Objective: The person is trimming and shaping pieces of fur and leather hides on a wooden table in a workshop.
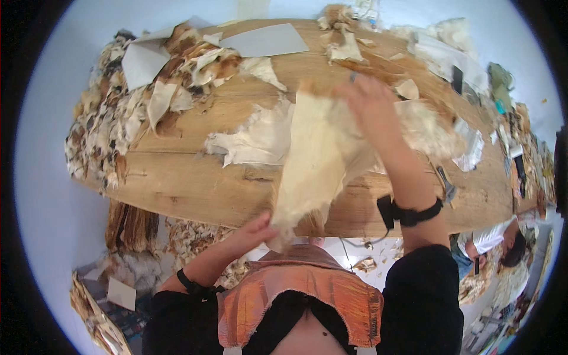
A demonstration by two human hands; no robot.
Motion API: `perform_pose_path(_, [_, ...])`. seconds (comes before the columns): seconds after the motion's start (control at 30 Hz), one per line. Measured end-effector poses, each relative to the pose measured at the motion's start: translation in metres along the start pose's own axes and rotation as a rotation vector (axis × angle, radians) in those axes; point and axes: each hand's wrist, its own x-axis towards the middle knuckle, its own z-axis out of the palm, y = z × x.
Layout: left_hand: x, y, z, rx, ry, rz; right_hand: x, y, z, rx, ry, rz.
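A cream-coloured piece of hide [313, 157] with a furry edge stretches from the middle of the wooden table toward my body. My left hand [255, 232] grips its near end, just off the table's front edge. Over the hide's far right part is my right hand [371, 109], smeared by motion, so its hold is unclear. A small grey thing shows by its fingertips, too blurred to name. White furry hides lie to the left [254, 137] and to the right [431, 129], partly covered by the long piece and my right arm.
Fur scraps [109, 127] are heaped at the table's left end. White sheets [266, 40] lie at the back. A metal-bladed tool [447, 184] rests near the right front edge, and a dark phone [457, 80] at the far right. Another person [494, 242] is at the lower right.
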Motion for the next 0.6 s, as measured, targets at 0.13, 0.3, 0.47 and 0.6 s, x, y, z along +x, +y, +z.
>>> perform_pose_path(0.13, [0.004,0.001,-0.015,0.815,-0.367,-0.384,-0.093,-0.023,0.003,0.280,-0.386,-0.009])
perform_pose_path(0.3, [0.049,0.027,0.002,0.984,0.256,0.246,-0.192,0.092,-0.065,0.069,-0.115,0.597])
perform_pose_path(0.47, [0.123,-0.009,0.018,1.483,0.375,0.586,-0.289,0.194,-0.097,-0.147,-0.320,0.790])
perform_pose_path(0.6, [0.127,0.011,-0.006,1.543,0.375,0.508,-0.314,0.216,-0.097,-0.105,-0.409,0.761])
